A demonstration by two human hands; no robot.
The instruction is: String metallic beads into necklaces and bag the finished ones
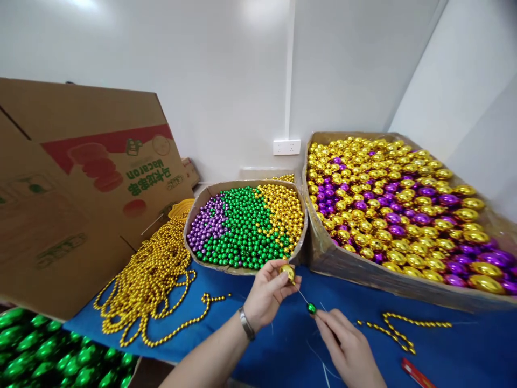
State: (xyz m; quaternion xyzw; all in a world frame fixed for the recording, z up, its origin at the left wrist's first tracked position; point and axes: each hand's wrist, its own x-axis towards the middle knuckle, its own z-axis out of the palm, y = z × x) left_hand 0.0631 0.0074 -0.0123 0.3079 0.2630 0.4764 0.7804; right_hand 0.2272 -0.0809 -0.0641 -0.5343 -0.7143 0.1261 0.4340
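My left hand (271,293) grips a shiny gold bead (287,272) between thumb and fingers. It is above the blue cloth, just in front of the tray of small beads. A thin pale strand (300,292) runs from the gold bead down to a small green bead (311,308). My right hand (343,339) is closed in a pinch at the green bead's lower right edge. Whether these fingers hold the bead itself or the strand beside it, I cannot tell. Loose white thread (325,372) lies on the cloth below.
A shallow tray (238,269) holds small purple, green and gold beads. To its right stands a big carton (363,277) of gold and purple beads. Gold bead strings (157,285) pile up left, by a cardboard box (92,215). A short gold string (398,328) and red object (418,373) lie right.
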